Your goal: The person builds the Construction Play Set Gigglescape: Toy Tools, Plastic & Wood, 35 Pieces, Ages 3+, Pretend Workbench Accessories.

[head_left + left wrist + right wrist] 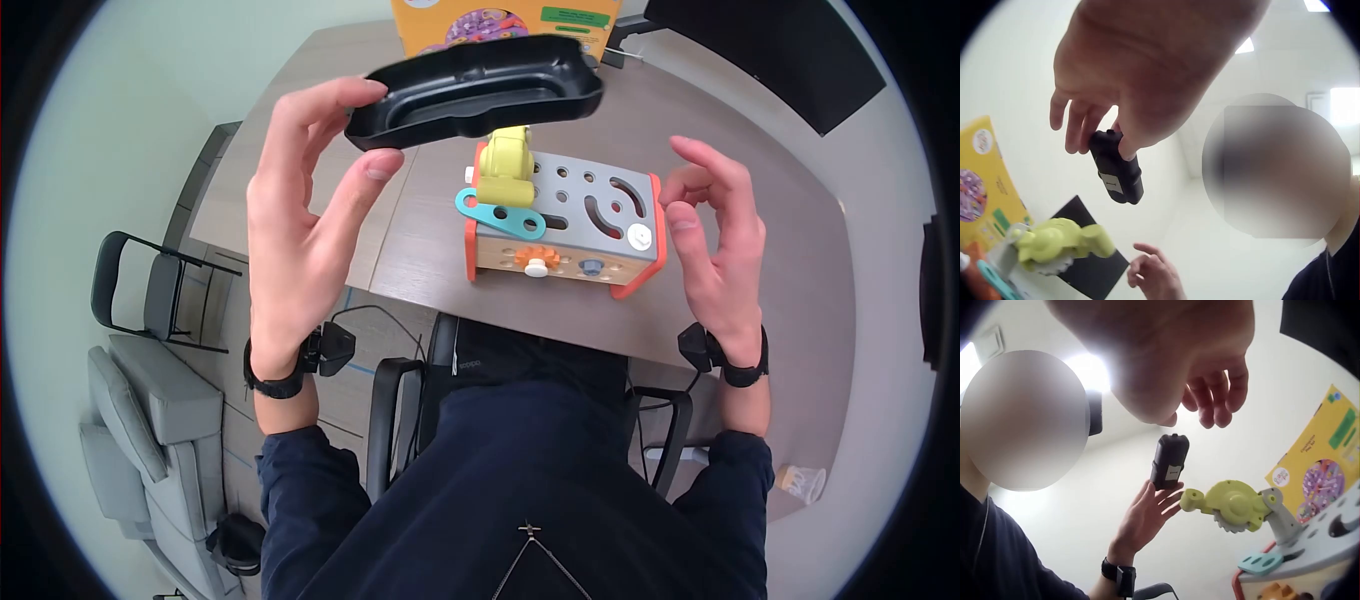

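My left hand (pixel 300 210) pinches one end of a shallow black plastic tray (pixel 480 118) between thumb and fingers, raised above the desk with its hollow side toward the head camera. In the left wrist view a small pale label shows on the tray (pixel 1124 185). My right hand (pixel 725 240) hovers beside the right end of a toy workbench (pixel 622 270), fingers loosely bent and holding nothing. A yellow-green toy circular saw (pixel 508 165) stands on the bench's grey top, beside a teal strip with holes (pixel 520 224).
Behind the bench stands a yellow printed box (pixel 425 25), with a black monitor (pixel 775 60) at the right. An orange gear (pixel 537 256) and a white knob (pixel 640 236) sit on the bench. A folding chair (pixel 160 290) and grey sofa (pixel 165 400) stand at the left.
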A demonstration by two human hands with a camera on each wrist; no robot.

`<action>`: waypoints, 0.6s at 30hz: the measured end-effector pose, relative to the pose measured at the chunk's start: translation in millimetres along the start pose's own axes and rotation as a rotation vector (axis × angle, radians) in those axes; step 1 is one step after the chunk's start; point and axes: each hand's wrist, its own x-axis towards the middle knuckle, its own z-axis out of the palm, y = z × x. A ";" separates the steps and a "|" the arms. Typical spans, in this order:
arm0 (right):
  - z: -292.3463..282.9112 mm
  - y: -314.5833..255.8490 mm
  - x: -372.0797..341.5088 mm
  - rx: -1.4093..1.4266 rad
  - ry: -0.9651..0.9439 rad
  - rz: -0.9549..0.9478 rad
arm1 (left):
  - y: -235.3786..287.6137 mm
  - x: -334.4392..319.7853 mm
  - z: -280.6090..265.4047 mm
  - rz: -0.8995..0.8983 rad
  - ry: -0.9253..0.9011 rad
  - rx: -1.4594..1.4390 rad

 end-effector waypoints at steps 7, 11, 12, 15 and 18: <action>19.7 -13.2 15.4 -0.011 -0.248 0.047 | -14.4 -4.1 -9.0 -0.004 0.103 -0.044; 45.2 -6.5 22.4 -0.066 -0.310 -0.172 | -6.3 -4.2 -9.8 0.039 0.143 -0.050; 48.8 -6.5 21.2 -0.100 -0.336 -0.212 | -2.8 -3.2 -10.4 0.056 0.157 -0.041; 55.8 -3.8 10.8 -0.170 -0.444 -0.256 | -0.7 -1.6 -14.6 0.085 0.153 -0.040; 65.2 3.5 -9.1 -0.165 -0.481 -0.288 | 0.9 -1.2 -16.3 0.100 0.155 -0.068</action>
